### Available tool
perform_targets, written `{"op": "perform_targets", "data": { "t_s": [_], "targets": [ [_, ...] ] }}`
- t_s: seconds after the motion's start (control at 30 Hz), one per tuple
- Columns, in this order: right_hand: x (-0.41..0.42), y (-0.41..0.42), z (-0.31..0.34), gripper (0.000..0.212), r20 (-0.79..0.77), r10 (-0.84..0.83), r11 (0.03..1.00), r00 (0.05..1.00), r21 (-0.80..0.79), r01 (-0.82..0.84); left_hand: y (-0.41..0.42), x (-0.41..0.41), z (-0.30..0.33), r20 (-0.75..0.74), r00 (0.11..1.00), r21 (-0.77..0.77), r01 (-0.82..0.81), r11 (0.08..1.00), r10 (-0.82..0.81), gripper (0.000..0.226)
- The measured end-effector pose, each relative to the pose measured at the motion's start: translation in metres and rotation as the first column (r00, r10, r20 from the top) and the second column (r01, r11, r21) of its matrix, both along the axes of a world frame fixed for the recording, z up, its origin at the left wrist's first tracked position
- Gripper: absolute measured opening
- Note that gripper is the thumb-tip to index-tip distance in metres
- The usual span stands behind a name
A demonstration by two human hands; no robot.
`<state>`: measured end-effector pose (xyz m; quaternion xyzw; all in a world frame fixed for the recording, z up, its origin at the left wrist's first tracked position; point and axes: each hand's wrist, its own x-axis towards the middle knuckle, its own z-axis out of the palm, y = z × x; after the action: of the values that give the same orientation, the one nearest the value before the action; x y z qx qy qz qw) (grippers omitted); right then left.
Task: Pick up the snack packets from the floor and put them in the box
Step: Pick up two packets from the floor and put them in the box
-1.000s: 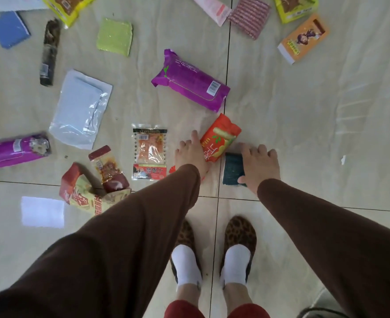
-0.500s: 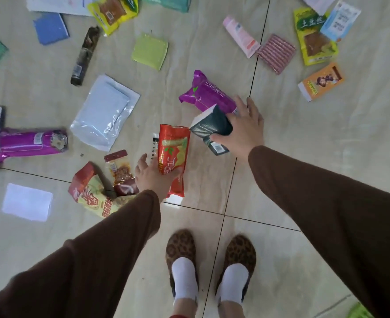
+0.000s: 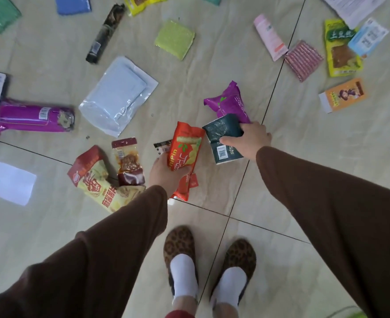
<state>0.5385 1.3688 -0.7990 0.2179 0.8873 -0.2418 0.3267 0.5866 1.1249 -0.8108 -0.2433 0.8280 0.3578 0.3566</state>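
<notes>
- Your left fingers (image 3: 160, 165) curl behind the red packet (image 3: 184, 154), with the thumb pressed across its lower front; your left hand (image 3: 166, 175) holds it upright above the floor (image 3: 304, 138).
- Your right fingers are mostly hidden behind the dark packet (image 3: 223, 136); only the thumb shows, clamped on its front edge, so your right hand (image 3: 249, 141) grips it from the side.
- The two held packets sit just beside each other, the red one to the left of the dark one; whether they touch, you cannot tell.
- Just beyond your right fingers a purple packet (image 3: 229, 103) lies on the floor, partly behind the dark packet.
- Left of your left fingers lie a small brown-red packet (image 3: 128, 161) and a red-yellow bag (image 3: 95, 180), which looks to overlap its lower end.
- A clear packet (image 3: 163, 146) peeks out just beside your left fingers, mostly hidden by the red packet.
- Farther left of both hands lie a pale blue pouch (image 3: 120, 95) and a second purple packet (image 3: 33, 115).
- Well beyond your right fingers lie a pink tube (image 3: 269, 40), a striped pad (image 3: 304, 60), a yellow-green packet (image 3: 340, 49) and an orange box (image 3: 343, 95).
- A green pad (image 3: 174, 39) lies far ahead of your left fingers.
</notes>
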Motion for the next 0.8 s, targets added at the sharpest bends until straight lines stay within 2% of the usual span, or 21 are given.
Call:
{"op": "perform_targets", "data": {
  "t_s": [0.1,0.13,0.2,0.37,0.47,0.67,0.8],
  "targets": [
    [0.031,-0.013,0.023,0.05,0.016,-0.324,0.91,0.946,-0.267,0.317,-0.006,0.012,0.026,-0.008,0.996,0.071,-0.085,0.994,0.086,0.072],
    [0.041,-0.018,0.034,0.044,0.024,-0.382,0.876,0.924,-0.31,0.37,-0.01,0.016,0.038,-0.012,0.99,0.091,-0.139,0.986,0.141,0.072],
    [0.061,-0.032,0.064,0.046,0.032,-0.446,0.833,0.895,-0.351,0.428,-0.022,0.025,0.07,-0.014,0.966,0.114,-0.255,0.96,0.258,0.07],
    [0.09,-0.079,0.149,0.068,0.117,-0.381,0.811,0.917,-0.435,0.392,-0.054,0.041,0.167,-0.001,0.94,0.097,-0.339,0.936,0.341,0.07],
    [0.086,-0.115,0.188,0.082,0.085,-0.331,0.82,0.94,-0.467,0.331,-0.078,0.042,0.226,-0.008,0.915,0.097,-0.4,0.911,0.403,0.071],
    [0.058,-0.191,0.261,0.073,0.015,-0.284,0.82,0.959,-0.514,0.251,-0.157,0.042,0.317,-0.08,0.868,0.143,-0.477,0.867,0.491,0.059],
    [0.043,-0.259,0.296,0.071,-0.004,-0.182,0.841,0.983,-0.518,0.154,-0.225,0.042,0.352,-0.05,0.825,0.18,-0.547,0.818,0.563,0.061]
  ]
}}
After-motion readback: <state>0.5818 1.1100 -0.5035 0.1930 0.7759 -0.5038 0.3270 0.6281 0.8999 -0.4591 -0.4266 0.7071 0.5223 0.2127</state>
